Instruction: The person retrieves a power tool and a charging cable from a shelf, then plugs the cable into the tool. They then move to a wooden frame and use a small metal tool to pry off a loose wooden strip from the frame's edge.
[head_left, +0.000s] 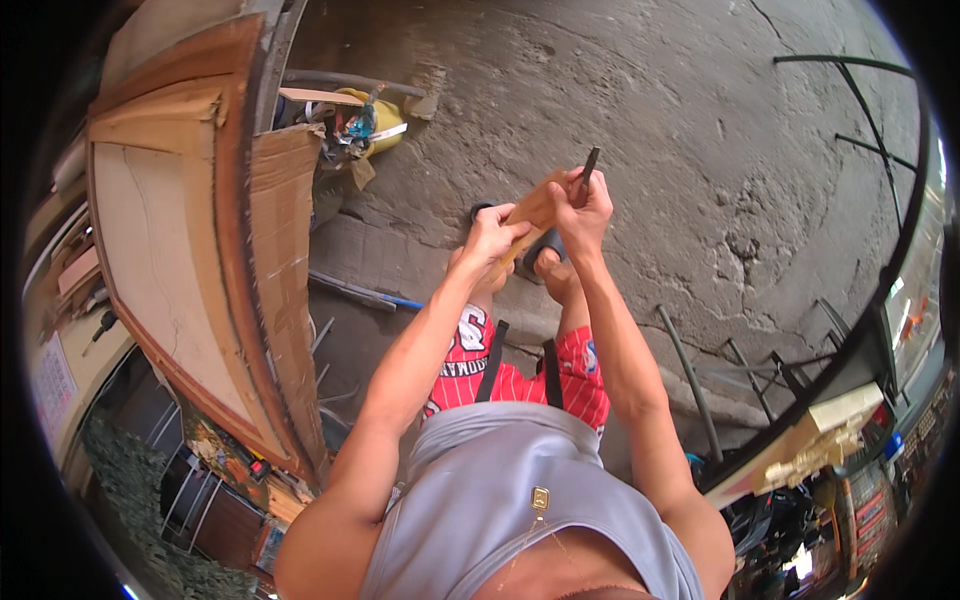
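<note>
A light wooden piece [537,207], flat and narrow, is held out slantwise above my feet. My left hand [490,236] is closed on its near end, thumb laid along the top. At the far end, my right hand [582,215] is closed around a slim dark tool [592,160] whose tip sticks up past the fingers. Its kind is too small to make out; it looks like a flat dark bar or blade. The right fingers are against the wood, and most of the tool is hidden in them.
A framed wooden panel [180,260] with cardboard [280,250] stands at my left. A yellow container [385,125] with scraps lies beyond it. Metal legs [688,385] and a dark curved metal frame [885,290] stand right. Rough, cracked concrete floor [650,90] stretches ahead.
</note>
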